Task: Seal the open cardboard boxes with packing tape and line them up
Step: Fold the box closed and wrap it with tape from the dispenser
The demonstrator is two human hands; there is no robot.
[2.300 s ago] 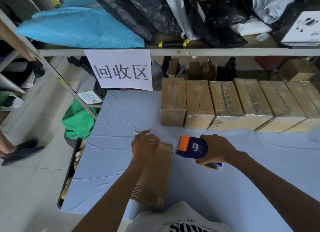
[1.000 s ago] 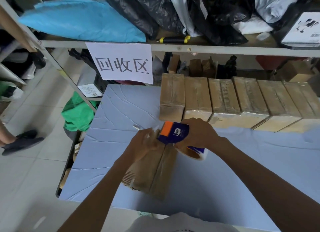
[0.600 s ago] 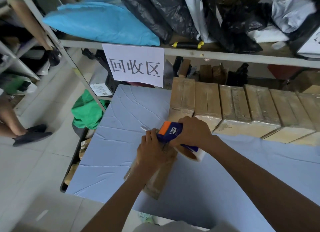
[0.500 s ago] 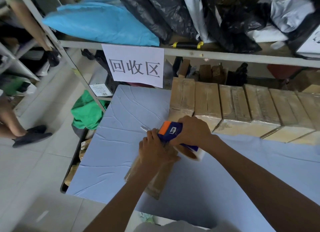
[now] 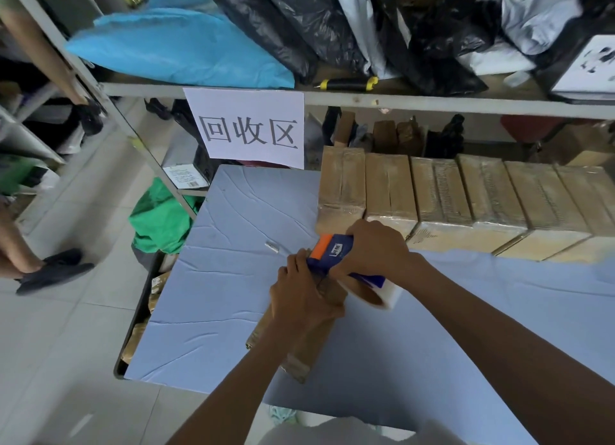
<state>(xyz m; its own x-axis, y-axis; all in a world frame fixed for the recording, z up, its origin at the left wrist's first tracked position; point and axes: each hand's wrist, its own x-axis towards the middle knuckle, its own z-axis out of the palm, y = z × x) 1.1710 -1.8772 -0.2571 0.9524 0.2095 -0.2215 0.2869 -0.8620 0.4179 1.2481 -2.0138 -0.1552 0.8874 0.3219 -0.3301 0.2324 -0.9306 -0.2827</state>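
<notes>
Frame centre: left hand (image 5: 304, 298) fingers curled, gripping far end of cardboard box (image 5: 301, 341) on blue table (image 5: 216, 278). Right hand (image 5: 376, 250) clamped around tape dispenser (image 5: 332, 253) at box end. Pose unchanged versus 0.5 s earlier.

Two bare forearms, no sleeves or gloves, white shirt (image 5: 359, 433) at the frame's bottom edge

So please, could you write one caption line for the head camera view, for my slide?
Left hand steadies a cardboard box while right hand runs the tape dispenser over it.
</notes>
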